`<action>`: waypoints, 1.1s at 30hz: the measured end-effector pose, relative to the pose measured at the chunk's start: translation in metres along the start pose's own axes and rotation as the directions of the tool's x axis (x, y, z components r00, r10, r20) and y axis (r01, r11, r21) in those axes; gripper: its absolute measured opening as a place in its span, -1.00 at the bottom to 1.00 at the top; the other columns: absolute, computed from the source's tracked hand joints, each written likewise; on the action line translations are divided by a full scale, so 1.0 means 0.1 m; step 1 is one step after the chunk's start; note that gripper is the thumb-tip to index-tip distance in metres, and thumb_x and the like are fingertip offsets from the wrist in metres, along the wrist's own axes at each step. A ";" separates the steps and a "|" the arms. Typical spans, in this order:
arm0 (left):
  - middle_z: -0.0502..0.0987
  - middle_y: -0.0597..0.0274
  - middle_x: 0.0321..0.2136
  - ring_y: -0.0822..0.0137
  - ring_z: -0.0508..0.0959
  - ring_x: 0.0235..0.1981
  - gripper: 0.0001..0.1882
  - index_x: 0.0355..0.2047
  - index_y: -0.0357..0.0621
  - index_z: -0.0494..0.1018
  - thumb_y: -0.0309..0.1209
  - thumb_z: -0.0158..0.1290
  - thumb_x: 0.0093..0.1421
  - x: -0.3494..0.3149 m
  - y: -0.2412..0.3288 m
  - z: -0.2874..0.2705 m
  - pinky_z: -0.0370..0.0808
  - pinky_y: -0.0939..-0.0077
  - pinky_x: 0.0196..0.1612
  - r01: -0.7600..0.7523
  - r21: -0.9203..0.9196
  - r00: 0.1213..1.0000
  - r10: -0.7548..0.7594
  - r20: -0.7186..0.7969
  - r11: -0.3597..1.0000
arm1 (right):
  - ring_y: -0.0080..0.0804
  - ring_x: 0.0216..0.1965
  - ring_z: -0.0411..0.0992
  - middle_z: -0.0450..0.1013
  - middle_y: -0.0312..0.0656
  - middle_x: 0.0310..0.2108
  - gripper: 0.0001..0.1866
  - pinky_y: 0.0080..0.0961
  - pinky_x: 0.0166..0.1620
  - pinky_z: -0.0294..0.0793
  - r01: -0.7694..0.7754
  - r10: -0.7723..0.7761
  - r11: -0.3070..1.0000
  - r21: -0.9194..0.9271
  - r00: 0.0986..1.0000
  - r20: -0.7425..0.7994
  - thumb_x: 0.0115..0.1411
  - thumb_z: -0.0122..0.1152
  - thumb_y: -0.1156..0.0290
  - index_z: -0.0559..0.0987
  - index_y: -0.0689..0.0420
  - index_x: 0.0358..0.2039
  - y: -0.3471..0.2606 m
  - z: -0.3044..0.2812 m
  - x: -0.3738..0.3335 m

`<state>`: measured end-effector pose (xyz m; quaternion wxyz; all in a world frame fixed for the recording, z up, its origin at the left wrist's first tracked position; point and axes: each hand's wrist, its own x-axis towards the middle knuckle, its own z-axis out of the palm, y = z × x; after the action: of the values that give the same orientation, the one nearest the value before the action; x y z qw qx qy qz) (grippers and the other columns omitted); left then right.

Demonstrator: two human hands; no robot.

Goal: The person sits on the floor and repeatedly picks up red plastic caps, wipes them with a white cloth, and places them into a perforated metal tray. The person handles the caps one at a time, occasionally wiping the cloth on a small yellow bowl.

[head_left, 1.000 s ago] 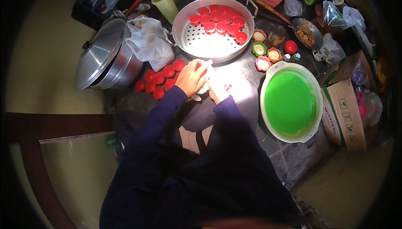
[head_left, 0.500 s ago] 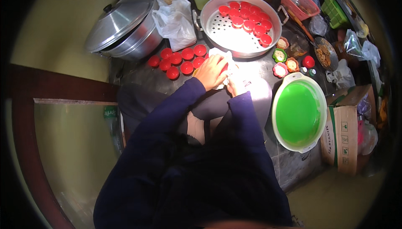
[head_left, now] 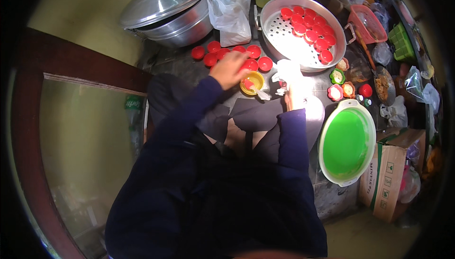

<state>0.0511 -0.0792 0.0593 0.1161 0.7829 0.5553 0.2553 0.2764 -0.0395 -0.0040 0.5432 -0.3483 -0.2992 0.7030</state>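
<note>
My left hand point(head_left: 229, 71) hovers over small red cups point(head_left: 198, 52) set in rows on the dark tiled floor. Its fingers are blurred beside one cup, so whether they grip it cannot be told. In strong sunlight, my right hand point(head_left: 295, 96) is closed on a bunched white cloth point(head_left: 287, 71); a bit of red shows at the cloth's lower edge. Between my hands stands a yellow bowl point(head_left: 259, 76), with a red-headed brush point(head_left: 258, 90) leaning in it, its pale handle toward me. More red cups point(head_left: 310, 36) sit in the perforated steamer tray point(head_left: 272, 46) ahead.
A pale oval basin point(head_left: 323, 152) of green liquid stands at my right, near a cardboard box point(head_left: 386, 178). Flower-shaped cups point(head_left: 337, 75) with pale filling lie beside the steamer tray. A lidded pot point(head_left: 175, 24) and a white plastic bag point(head_left: 231, 15) stand far left.
My left hand has left the cloth and moved left over the red cups, uncovering the yellow bowl and brush. My right hand keeps the cloth. The whole view has shifted.
</note>
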 end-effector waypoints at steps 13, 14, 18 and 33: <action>0.33 -0.19 -0.03 -0.13 0.42 -0.01 -0.24 -0.04 -0.20 0.23 -0.22 0.38 -0.19 -0.42 -1.67 -0.17 0.41 0.17 0.03 0.531 0.463 0.693 -0.678 0.244 0.709 | -0.39 -0.49 0.50 0.52 -0.11 -0.42 -0.80 -0.47 -0.44 0.49 0.410 -0.636 0.633 -0.657 0.759 -0.139 0.13 0.08 0.35 0.55 0.22 -0.37 -1.19 -0.53 0.34; 0.31 -0.20 -0.01 -0.14 0.42 0.00 -0.22 -0.02 -0.20 0.21 -0.22 0.38 -0.19 -0.41 -1.68 -0.15 0.41 0.17 0.04 0.556 0.475 0.660 -0.710 0.247 0.682 | -0.39 -0.50 0.50 0.52 -0.10 -0.42 -0.80 -0.47 -0.44 0.49 0.379 -0.638 0.572 -0.727 0.763 -0.104 0.13 0.09 0.34 0.55 0.22 -0.38 -1.27 -0.59 0.45; 0.28 -0.19 0.02 -0.15 0.41 0.01 -0.14 0.04 -0.18 0.17 -0.21 0.40 -0.21 -0.39 -1.69 -0.13 0.40 0.18 0.06 0.599 0.454 0.626 -0.739 0.249 0.660 | -0.24 -0.44 0.56 0.55 0.00 -0.45 -0.74 -0.31 -0.36 0.54 -0.040 -0.389 -0.639 -0.768 0.878 0.278 0.06 0.10 0.24 0.57 0.20 -0.43 -1.41 -0.70 1.12; 0.51 0.02 -0.22 0.15 0.52 -0.14 -0.58 -0.11 -0.24 0.39 -0.21 0.14 0.13 -0.20 -0.87 -0.28 0.44 0.38 -0.09 0.425 -0.290 0.903 -0.426 0.064 0.858 | -0.18 -0.45 0.52 0.52 -0.16 -0.54 -0.87 -0.29 -0.34 0.49 0.319 -0.421 -0.428 -0.845 0.758 0.499 -0.02 0.18 0.36 0.61 0.09 -0.45 -1.07 -0.28 1.09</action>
<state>-0.0394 -0.0693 0.0373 0.2852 0.6143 0.6697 0.3046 0.3398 0.0924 0.0473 0.2748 -0.5240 -0.8043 -0.0552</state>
